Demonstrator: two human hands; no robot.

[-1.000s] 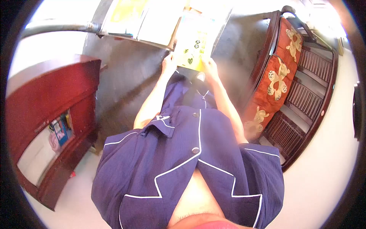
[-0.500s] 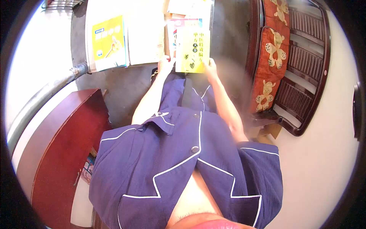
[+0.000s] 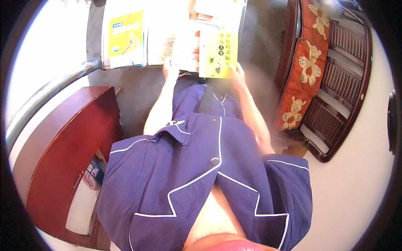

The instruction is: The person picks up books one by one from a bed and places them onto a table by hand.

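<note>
At the front edge of the table my left hand (image 3: 170, 71) is closed at the lower left corner of a pale book with red patches (image 3: 188, 54). Glare washes out much of that book. My right hand (image 3: 238, 76) grips the lower right corner of a yellow-green book (image 3: 218, 54) with Chinese characters and dark leaf drawings on its cover. The yellow-green book partly overlaps the pale one. To the left lies a yellow and white book (image 3: 125, 35) on the table, apart from both hands.
More papers and books (image 3: 207, 16) lie at the back of the bright table. A metal pipe (image 3: 54, 96) runs along the left, above a dark red wooden cabinet (image 3: 71, 154). On the right stands a dark wooden bench (image 3: 339, 75) with an orange bear-patterned cushion (image 3: 309, 67).
My left hand has moved left, and more of the pale book shows left of the yellow-green one. The right hand and its book have shifted slightly right. The view has turned a little.
</note>
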